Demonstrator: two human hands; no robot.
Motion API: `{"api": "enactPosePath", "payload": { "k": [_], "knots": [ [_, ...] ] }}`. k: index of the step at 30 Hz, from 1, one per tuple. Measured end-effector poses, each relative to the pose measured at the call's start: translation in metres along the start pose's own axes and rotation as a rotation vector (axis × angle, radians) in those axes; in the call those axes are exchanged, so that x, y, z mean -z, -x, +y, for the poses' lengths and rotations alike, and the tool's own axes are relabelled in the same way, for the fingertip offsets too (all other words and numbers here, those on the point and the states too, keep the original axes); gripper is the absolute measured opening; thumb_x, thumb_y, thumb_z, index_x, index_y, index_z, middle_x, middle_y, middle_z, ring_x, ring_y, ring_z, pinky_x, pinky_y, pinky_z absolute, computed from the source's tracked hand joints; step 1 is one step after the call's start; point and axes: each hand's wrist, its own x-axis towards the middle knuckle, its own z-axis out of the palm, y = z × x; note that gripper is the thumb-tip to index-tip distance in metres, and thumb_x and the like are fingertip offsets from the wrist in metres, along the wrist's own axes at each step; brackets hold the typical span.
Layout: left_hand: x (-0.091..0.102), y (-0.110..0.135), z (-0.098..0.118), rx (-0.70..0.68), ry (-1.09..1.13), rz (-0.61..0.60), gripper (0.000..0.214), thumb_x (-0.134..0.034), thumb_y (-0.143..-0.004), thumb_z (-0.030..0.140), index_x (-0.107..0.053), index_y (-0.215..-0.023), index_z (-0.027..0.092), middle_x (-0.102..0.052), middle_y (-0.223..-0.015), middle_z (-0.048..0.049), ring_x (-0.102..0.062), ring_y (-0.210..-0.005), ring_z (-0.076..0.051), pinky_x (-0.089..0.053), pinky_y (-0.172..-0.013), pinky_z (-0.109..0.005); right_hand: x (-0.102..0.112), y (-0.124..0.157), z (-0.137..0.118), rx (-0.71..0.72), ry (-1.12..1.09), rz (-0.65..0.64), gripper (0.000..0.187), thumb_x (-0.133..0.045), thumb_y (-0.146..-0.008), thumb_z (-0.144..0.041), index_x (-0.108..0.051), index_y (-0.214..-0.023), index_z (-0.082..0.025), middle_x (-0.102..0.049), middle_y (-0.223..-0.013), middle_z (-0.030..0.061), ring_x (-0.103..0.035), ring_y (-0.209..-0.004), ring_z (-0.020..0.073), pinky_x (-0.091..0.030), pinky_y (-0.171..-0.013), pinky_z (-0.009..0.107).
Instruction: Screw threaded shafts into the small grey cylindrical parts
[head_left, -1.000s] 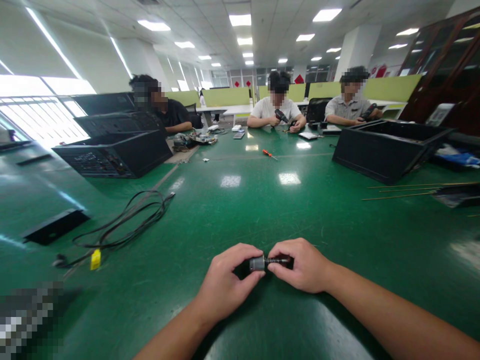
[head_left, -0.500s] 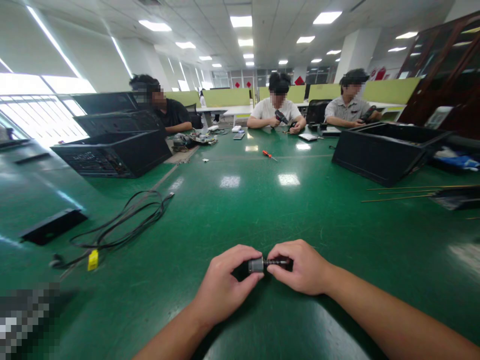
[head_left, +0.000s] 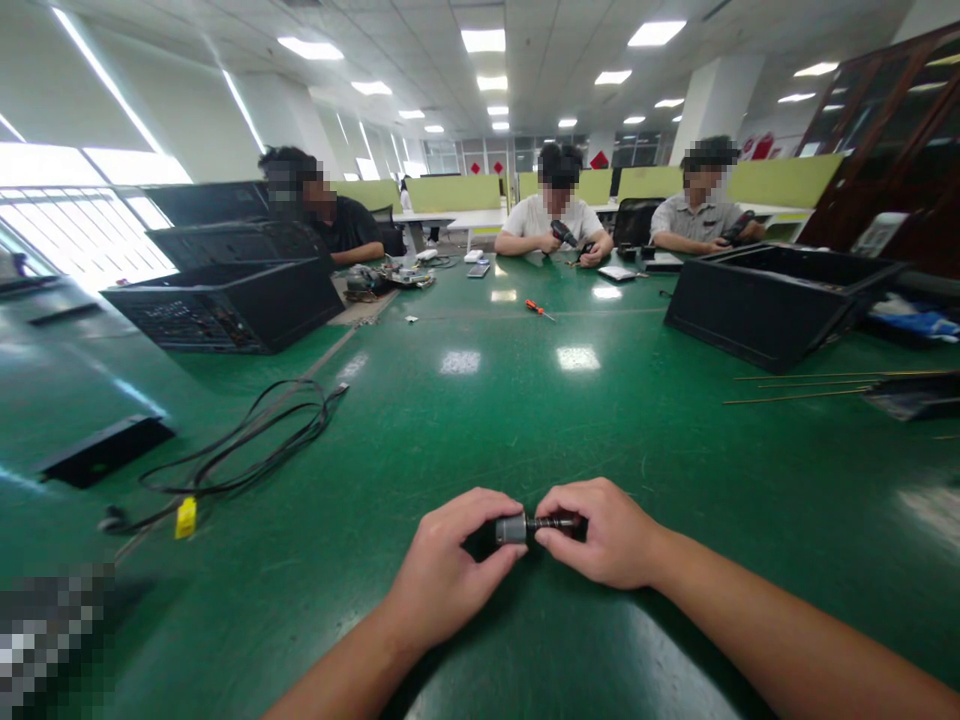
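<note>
My left hand (head_left: 456,568) pinches a small grey metal cylinder (head_left: 511,530), like a small motor, between thumb and fingers. From the cylinder's right side a thin dark shaft with spiral ridges (head_left: 550,523) runs toward my right hand (head_left: 609,535). My right thumb and forefinger close around that ridged shaft, and its dark far end sits partly hidden inside the fingers. Cylinder and shaft lie in one line, held level just over the green table (head_left: 480,430). Whether the two are one piece I cannot tell.
A coiled black cable (head_left: 255,455) with a yellow tag lies to the left, beside a black metal part (head_left: 109,450). Black computer cases (head_left: 225,310) stand on both sides. An orange screwdriver (head_left: 535,307) lies farther off. Three people sit across the table.
</note>
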Motion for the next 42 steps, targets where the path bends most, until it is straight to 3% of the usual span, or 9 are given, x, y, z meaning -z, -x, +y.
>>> {"api": "enactPosePath", "payload": {
  "k": [42],
  "knots": [
    [0.0030, -0.0015, -0.0002, 0.022, -0.022, -0.001, 0.022, -0.073, -0.079, 0.015, -0.070, -0.100, 0.022, -0.073, -0.093, -0.0027, -0.069, -0.084, -0.017, -0.055, -0.078, -0.028, 0.0026, 0.0003, 0.0016, -0.017, 0.005, 0.005, 0.009, -0.063, -0.087, -0.027, -0.067, -0.091, -0.020, -0.064, -0.070, -0.0012, -0.057, -0.061, 0.0130, -0.040, -0.061, 0.024]
  ]
}}
